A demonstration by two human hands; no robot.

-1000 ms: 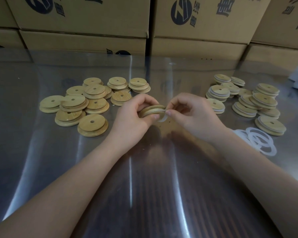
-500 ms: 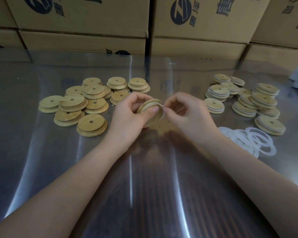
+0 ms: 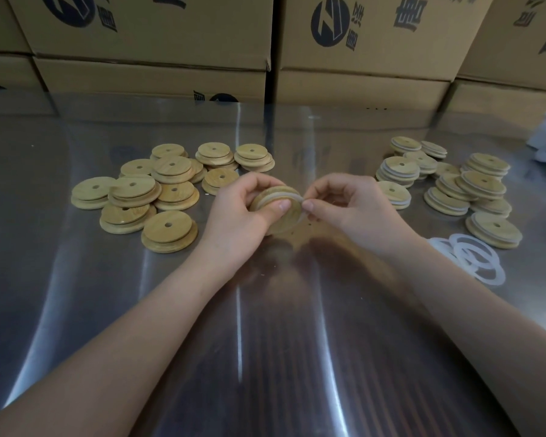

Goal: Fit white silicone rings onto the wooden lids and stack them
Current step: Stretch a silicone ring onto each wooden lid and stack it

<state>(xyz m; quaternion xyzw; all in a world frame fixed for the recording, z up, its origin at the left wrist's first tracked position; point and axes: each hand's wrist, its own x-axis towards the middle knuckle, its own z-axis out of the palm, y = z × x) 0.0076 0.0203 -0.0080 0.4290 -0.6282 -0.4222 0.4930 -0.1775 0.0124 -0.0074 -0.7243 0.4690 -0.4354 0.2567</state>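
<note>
Turned the wooden lid [image 3: 286, 220] a notch further since half a second ago, with the white silicone ring [image 3: 282, 194] now sitting in most of the groove. Clamped round the lid with the left hand [image 3: 240, 212], pinching the ring at its right edge with the right hand [image 3: 350, 209], over the middle of the table [image 3: 265, 310]. Nearly seated, guessing. Bare lids [image 3: 158, 190] far left, ringed stacks [image 3: 454, 187] far right, spare rings [image 3: 473, 257] near right.

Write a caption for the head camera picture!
Left hand grips a wooden lid; right hand pinches its white ring; bare lids left, ringed lids right.

Viewpoint: worn on the head, above the table [image 3: 76, 310].
Facing: forward and down, toward the boxes [image 3: 152, 26].
Nearness: close over the tabletop.
</note>
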